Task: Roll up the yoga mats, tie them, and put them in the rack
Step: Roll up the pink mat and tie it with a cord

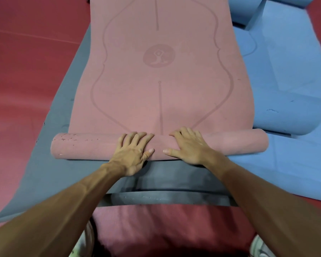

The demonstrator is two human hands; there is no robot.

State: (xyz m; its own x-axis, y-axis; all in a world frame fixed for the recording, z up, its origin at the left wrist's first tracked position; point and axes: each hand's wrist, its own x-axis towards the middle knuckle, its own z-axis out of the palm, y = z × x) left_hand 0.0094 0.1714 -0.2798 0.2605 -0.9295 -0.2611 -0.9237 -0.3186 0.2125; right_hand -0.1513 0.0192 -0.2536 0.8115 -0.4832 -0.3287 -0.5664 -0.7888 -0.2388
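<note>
Two hands on one roll. Left hand [135,150] and right hand [188,145] sit side by side at the middle of the rolled near end [93,146] of the pink yoga mat [156,101]. Fingers of both are bent over the top of the roll and thumbs lie on its near face, so both are grasping it. The rest of the pink mat lies flat, running away from the person on top of a grey mat [50,173], with the printed emblem [158,55] not yet reached. Only a few turns are done, so rolling is at an early stage. No tie or rack in view.

Blue mat [285,71] lies just beside on the right, its own curled part [295,117] near the pink roll's right end. Red floor [26,62] on the left.

Risks, as I judge them:
- Both hands are at the centre and the ends are unheld, so the ends may lag or loosen and the roll could go cone-shaped (left end looks scuffed and a bit less tight).
- The grey mat underneath could drag or bunch with the push, since the pink one lies straight on it.
- The right end sits close to the blue curl and may catch it if the roll drifts right.
- A loose core now would mean a fat roll that is harder to tie.
</note>
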